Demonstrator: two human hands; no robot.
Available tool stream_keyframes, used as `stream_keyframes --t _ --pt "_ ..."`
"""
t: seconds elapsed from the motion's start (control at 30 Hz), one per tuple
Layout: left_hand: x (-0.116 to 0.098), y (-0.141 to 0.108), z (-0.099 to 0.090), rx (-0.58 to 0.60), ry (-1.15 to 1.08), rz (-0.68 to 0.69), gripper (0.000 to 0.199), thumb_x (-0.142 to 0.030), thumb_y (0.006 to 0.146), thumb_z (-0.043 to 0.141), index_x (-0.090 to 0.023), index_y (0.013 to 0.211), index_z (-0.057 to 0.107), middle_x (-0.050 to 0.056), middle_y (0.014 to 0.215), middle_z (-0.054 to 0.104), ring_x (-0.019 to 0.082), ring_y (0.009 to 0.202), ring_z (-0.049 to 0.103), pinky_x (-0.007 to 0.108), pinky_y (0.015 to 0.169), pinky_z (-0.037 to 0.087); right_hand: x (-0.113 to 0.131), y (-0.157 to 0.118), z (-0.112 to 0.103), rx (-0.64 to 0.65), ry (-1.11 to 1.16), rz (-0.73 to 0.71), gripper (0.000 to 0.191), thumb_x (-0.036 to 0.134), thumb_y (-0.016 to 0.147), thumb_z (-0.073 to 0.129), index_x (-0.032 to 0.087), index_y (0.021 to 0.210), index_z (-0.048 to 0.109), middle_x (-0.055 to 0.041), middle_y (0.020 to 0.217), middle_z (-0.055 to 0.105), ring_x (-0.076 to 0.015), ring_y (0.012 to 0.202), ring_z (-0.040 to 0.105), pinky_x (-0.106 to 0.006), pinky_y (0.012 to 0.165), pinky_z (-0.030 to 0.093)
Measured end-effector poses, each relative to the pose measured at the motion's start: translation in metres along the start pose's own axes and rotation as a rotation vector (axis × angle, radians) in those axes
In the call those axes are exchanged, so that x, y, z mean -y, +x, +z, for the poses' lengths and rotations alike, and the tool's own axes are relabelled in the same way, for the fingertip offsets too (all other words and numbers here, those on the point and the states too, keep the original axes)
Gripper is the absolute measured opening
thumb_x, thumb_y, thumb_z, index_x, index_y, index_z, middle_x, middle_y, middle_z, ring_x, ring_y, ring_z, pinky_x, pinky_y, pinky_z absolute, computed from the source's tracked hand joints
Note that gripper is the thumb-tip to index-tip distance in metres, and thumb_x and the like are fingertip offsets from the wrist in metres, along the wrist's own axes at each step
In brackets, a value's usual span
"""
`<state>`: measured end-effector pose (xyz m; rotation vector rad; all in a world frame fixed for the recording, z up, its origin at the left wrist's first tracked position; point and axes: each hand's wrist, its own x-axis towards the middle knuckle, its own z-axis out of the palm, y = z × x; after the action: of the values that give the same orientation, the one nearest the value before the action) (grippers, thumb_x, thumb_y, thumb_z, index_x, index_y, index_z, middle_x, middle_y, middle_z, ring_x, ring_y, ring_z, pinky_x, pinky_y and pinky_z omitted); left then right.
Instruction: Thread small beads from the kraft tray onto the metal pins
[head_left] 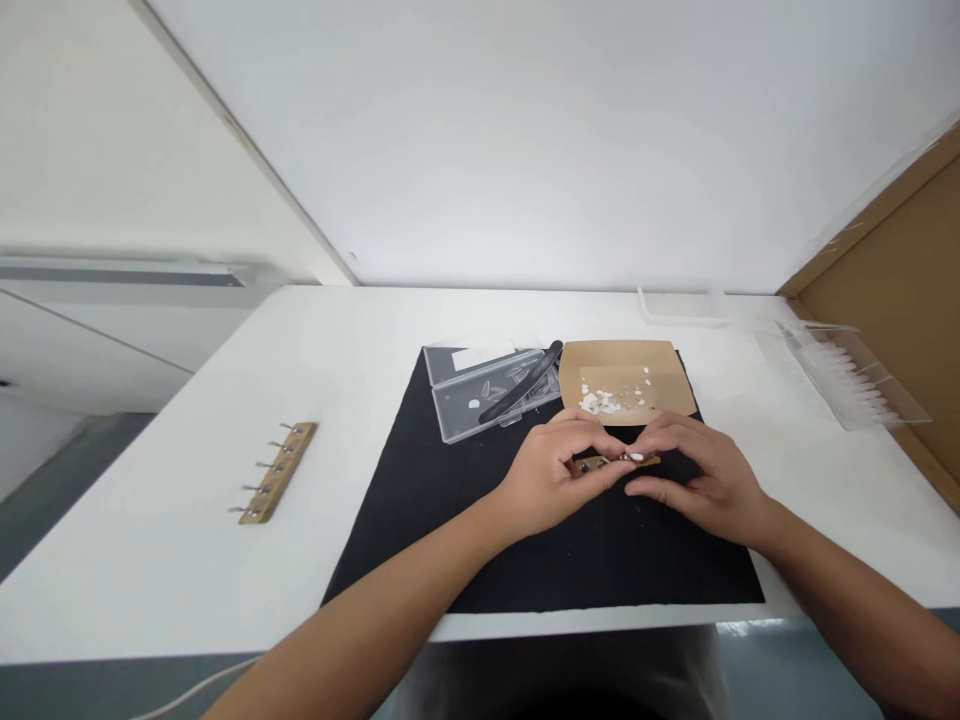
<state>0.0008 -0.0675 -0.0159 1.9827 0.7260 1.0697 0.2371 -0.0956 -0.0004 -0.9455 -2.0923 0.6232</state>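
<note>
Over the black mat (pixel 450 540), my left hand (pixel 544 470) is closed, its thumb and index fingertips pinched at a small white false nail tip (pixel 636 457). My right hand (pixel 701 475) is curved in from the other side; its index fingertip touches the nail tip, while its thumb is spread apart below. Under the fingers lies a small wooden stand (pixel 592 463) with metal clips, partly hidden by both hands. Just behind, a tan paper tray (pixel 625 353) holds many loose white bits.
Left of the tray, an open clear plastic case (pixel 459 412) holds transparent nail tips, with a dark curved nail file (pixel 521 383) across it. Another wooden clip stand (pixel 279 475) sits on the white table (pixel 172 520) at left. Clear plastic trays (pixel 847 375) stand at right.
</note>
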Motion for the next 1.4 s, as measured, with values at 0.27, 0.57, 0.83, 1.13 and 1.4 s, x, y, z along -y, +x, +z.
stream_keyframes --t 0.27,0.57,0.83,1.13,1.4 --pt "0.010 0.002 0.003 -0.010 0.040 0.188 0.010 -0.028 0.099 0.074 -0.020 0.097 0.080 0.004 0.082 0.080 0.017 0.083 0.072 0.033 0.084 0.061 -0.006 0.000 0.004 0.015 0.121 -0.003 0.020 0.017 0.096 0.075 0.030 0.111 0.076 -0.0022 0.101 0.069 -0.0157 0.091 0.069 -0.032 0.079 0.058" --pt "0.005 0.005 0.003 -0.110 0.164 0.250 0.012 -0.016 0.099 0.067 -0.018 0.107 0.075 0.004 0.084 0.077 0.017 0.080 0.069 0.035 0.085 0.056 -0.013 -0.003 0.004 -0.078 0.040 0.043 0.016 0.015 0.099 0.070 0.029 0.107 0.073 -0.0010 0.106 0.077 -0.0158 0.096 0.074 -0.029 0.079 0.060" --pt "0.003 0.002 0.003 -0.036 0.129 0.341 0.016 -0.013 0.097 0.068 -0.019 0.111 0.074 0.008 0.097 0.072 0.017 0.090 0.066 0.032 0.082 0.057 -0.004 -0.003 0.006 -0.049 -0.054 0.082 0.004 0.023 0.097 0.073 0.025 0.094 0.072 -0.0005 0.091 0.076 -0.0122 0.073 0.068 -0.025 0.061 0.051" --pt "0.003 0.003 0.000 -0.007 0.086 0.229 0.008 -0.020 0.102 0.067 -0.018 0.107 0.072 0.007 0.097 0.075 0.018 0.094 0.069 0.033 0.087 0.058 -0.005 -0.001 0.002 0.049 0.093 0.189 0.013 0.036 0.093 0.081 0.026 0.096 0.073 0.0015 0.086 0.074 -0.0120 0.071 0.069 -0.024 0.065 0.054" --pt "-0.004 0.004 -0.003 0.004 -0.021 0.111 0.015 -0.027 0.104 0.065 -0.019 0.105 0.077 0.008 0.096 0.077 0.017 0.087 0.072 0.030 0.080 0.061 -0.004 -0.004 0.003 0.016 0.048 0.112 0.006 0.032 0.098 0.076 0.027 0.099 0.073 0.0034 0.088 0.077 -0.0108 0.077 0.072 -0.023 0.072 0.055"
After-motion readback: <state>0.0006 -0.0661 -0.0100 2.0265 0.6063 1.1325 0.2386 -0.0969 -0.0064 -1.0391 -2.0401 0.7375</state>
